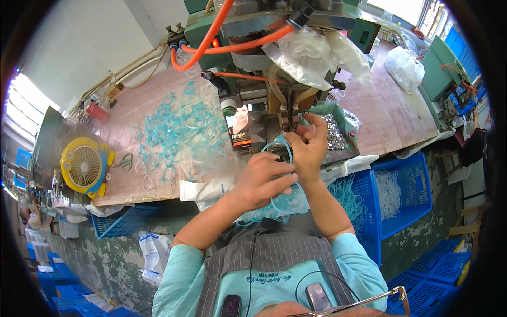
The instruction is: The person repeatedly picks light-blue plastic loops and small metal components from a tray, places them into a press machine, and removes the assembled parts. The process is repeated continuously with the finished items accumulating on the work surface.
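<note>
A thin teal plastic strap loop [290, 151] hangs between my two hands, just below the press tool [289, 120] of a green machine. My right hand [308, 148] pinches the strap's upper end between thumb and index finger, close to the tool tip; its other fingers are raised. Lower and to the left, my left hand [261, 180] has its fingers curled at the lower part of the loop. What its fingertips press on is partly hidden. More teal straps [288, 203] lie bunched in my lap, under my hands.
Teal loops [179, 127] spread over the table left of a phone [241, 127]. A tray of small metal parts [336, 132] sits right of the tool. A yellow fan [84, 165] and scissors [124, 162] stand left. Blue crates [404, 195] hold straps below right. Orange hoses [232, 50] hang overhead.
</note>
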{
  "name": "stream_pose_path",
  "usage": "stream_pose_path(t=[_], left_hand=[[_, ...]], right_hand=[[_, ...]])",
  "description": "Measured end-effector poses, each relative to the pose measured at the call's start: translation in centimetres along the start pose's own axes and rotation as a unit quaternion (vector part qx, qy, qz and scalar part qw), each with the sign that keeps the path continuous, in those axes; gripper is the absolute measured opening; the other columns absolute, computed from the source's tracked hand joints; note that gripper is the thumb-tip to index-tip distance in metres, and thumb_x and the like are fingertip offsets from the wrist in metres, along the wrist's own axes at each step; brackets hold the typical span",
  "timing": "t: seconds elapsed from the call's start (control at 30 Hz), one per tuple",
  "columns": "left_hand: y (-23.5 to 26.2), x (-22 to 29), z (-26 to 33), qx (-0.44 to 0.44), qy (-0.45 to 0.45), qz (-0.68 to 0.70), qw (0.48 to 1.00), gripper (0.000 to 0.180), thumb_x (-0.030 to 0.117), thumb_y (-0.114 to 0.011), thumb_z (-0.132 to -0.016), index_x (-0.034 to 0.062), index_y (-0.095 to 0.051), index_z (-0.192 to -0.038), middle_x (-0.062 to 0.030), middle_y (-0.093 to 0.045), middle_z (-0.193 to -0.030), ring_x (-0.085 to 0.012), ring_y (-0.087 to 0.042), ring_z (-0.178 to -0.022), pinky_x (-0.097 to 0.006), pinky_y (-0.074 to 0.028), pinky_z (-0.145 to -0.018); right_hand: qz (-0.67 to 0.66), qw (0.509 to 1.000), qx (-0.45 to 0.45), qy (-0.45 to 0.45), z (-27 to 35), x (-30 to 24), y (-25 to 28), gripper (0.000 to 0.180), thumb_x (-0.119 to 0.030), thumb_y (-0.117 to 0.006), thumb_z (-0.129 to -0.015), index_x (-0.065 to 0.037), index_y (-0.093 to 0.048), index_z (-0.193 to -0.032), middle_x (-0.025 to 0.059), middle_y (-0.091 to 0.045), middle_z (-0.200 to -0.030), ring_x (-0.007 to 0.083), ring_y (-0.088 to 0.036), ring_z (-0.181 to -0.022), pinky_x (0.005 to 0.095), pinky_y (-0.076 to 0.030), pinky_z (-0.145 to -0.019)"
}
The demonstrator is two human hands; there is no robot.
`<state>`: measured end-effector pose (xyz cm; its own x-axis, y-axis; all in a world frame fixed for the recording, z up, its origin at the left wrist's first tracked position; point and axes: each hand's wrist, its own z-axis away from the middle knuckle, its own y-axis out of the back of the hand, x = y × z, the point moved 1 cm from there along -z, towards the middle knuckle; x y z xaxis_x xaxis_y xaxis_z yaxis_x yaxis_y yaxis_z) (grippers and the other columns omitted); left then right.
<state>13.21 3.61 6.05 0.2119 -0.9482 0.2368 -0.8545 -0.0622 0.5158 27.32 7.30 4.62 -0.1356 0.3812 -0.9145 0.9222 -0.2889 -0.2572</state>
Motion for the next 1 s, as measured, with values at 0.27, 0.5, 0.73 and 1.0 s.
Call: stream_pose_path(t=[0.27,0.5,0.73,1.0], left_hand=[[-0.7,-1.3,0.0,-0.067,0.008,0.017,0.998,0.031,0.020,-0.074,-0.078,0.0081,-0.067,-0.105,-0.0083,-0.067,-0.103,-0.0255,-0.064,-0.092,-0.044,-0.050,-0.086],[-0.9,-1.4,0.4,-0.071,0.019,0.022,0.997,0.028,0.020,-0.074,-0.079,0.0087,-0.067,-0.103,-0.0074,-0.067,-0.104,-0.0245,-0.064,-0.091,-0.044,-0.050,-0.087],[-0.4,-0.7,-0.2,-0.080,0.005,-0.034,0.996,0.029,0.024,-0.073,-0.079,0.0085,-0.067,-0.103,-0.0071,-0.066,-0.107,-0.0236,-0.063,-0.095,-0.045,-0.049,-0.089],[4.8,-6.5,6.7,0.084,0.232,-0.218,0.944,0.022,0.012,-0.068,-0.076,0.0107,-0.068,-0.098,-0.0084,-0.064,-0.104,-0.0301,-0.059,-0.093,-0.042,-0.044,-0.087]], right_hand=[[0.515,0.841,0.090,0.141,-6.5,4.8,10.7,0.030,-0.018,-0.075,-0.077,-0.011,-0.065,-0.104,0.0032,-0.071,-0.093,0.0248,-0.062,-0.091,0.0403,-0.043,-0.083],[0.589,0.807,-0.021,0.038,-5.3,5.4,17.0,0.026,-0.021,-0.073,-0.078,-0.008,-0.065,-0.098,0.0112,-0.069,-0.092,0.0310,-0.066,-0.085,0.0429,-0.051,-0.072],[0.522,0.852,-0.013,0.041,-5.8,7.6,15.0,0.015,-0.019,-0.072,-0.081,-0.007,-0.066,-0.087,0.0121,-0.065,-0.084,0.0327,-0.064,-0.077,0.0427,-0.050,-0.069],[0.387,0.917,0.092,0.041,-5.6,8.0,14.8,0.011,-0.013,-0.071,-0.084,-0.007,-0.073,-0.093,0.0077,-0.069,-0.077,0.0119,-0.064,-0.068,0.0273,-0.050,-0.065]])
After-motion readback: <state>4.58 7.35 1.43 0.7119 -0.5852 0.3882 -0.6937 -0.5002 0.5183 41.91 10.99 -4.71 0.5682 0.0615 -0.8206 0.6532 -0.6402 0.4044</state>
